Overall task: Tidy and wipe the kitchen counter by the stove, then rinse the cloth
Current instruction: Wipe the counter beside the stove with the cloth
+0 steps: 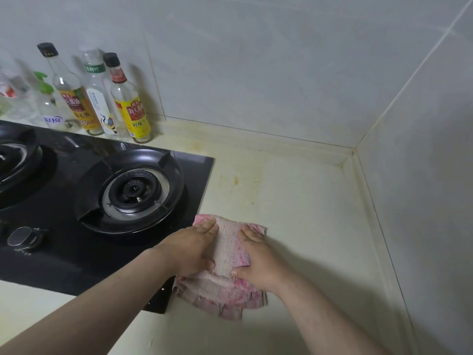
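A pink and beige cloth (227, 254) lies flat on the pale counter (302, 201), just right of the black glass stove (64, 252). My left hand (192, 247) presses flat on the cloth's left side, fingers straight. On the cloth's right side my right hand (258, 260) presses down too, fingers extended and thumb spread. The cloth's lower edge overlaps the stove's front right corner. Yellowish stains (235, 180) mark the counter beyond the cloth.
Several sauce and oil bottles (128, 103) stand against the tiled wall behind the stove. The right burner (135, 190) sits close to my left hand. A stove knob (23, 235) is at the left. The walls meet in a corner (354, 151) at the back right.
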Available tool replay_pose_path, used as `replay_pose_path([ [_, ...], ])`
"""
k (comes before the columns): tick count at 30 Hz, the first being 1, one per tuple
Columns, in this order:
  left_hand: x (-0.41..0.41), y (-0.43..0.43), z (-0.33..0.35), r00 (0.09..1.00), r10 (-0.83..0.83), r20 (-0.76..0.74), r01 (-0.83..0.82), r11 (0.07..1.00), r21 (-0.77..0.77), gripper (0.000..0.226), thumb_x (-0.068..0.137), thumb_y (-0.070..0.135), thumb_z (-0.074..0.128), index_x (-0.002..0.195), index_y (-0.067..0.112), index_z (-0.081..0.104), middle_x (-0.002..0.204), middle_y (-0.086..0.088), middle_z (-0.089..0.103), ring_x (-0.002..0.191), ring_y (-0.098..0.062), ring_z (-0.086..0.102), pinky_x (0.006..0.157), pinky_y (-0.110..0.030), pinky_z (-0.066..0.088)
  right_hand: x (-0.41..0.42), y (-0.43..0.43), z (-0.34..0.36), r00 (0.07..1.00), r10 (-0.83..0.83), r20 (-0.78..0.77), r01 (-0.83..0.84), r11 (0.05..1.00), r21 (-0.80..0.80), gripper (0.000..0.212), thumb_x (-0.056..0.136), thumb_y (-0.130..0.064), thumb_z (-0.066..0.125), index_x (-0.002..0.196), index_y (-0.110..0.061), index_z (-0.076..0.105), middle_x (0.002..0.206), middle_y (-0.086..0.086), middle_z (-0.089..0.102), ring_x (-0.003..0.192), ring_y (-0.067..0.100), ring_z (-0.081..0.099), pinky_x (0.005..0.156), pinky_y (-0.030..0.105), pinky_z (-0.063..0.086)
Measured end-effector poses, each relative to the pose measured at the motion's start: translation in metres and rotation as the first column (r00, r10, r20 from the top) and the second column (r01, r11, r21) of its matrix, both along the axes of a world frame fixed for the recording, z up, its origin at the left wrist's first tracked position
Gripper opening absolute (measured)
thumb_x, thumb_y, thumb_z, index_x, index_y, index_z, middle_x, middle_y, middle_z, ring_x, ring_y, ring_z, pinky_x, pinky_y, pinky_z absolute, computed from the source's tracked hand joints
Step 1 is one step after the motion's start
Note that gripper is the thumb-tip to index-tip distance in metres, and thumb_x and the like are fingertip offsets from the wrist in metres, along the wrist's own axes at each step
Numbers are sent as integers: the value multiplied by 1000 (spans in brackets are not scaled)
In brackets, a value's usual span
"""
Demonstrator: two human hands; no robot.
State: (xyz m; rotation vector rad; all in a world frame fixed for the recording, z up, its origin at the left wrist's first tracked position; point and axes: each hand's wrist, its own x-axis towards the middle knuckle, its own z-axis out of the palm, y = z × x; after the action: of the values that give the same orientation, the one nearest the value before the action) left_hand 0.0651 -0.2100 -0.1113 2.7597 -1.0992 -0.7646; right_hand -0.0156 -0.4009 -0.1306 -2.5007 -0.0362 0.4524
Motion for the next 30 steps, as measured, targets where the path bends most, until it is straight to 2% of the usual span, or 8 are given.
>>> replay_pose_path([
  [20, 57, -22, 4, 998, -54, -18, 55, 998, 11, 92, 91, 48, 54, 154, 13, -2, 162, -4, -7, 150, -15, 2, 119, -29, 8, 55, -23, -1, 999, -21, -31, 20, 999, -37, 102, 82, -35, 74, 155, -13, 8, 163, 1, -5, 149, 11, -5, 115, 18, -6],
  [26, 75, -28, 5, 997, -73, -20, 73, 997, 22, 92, 92, 50, 53, 154, 13, -3, 162, -4, -9, 150, -16, 1, 122, -34, 10, 71, -30, -1, 999, -43, -30, 42, 999, -25, 102, 81, -35, 75, 155, -14, 8, 163, -1, -5, 149, 10, -5, 117, 19, -4],
  [30, 87, -33, 6, 996, -92, -22, 92, 996, 16, 92, 92, 50, 52, 154, 13, -3, 162, -4, -9, 150, -16, 0, 120, -31, 8, 83, -36, -3, 998, -54, -28, 54, 998, -20, 102, 81, -35, 76, 155, -15, 9, 163, -2, -5, 149, 9, -6, 116, 17, -5],
])
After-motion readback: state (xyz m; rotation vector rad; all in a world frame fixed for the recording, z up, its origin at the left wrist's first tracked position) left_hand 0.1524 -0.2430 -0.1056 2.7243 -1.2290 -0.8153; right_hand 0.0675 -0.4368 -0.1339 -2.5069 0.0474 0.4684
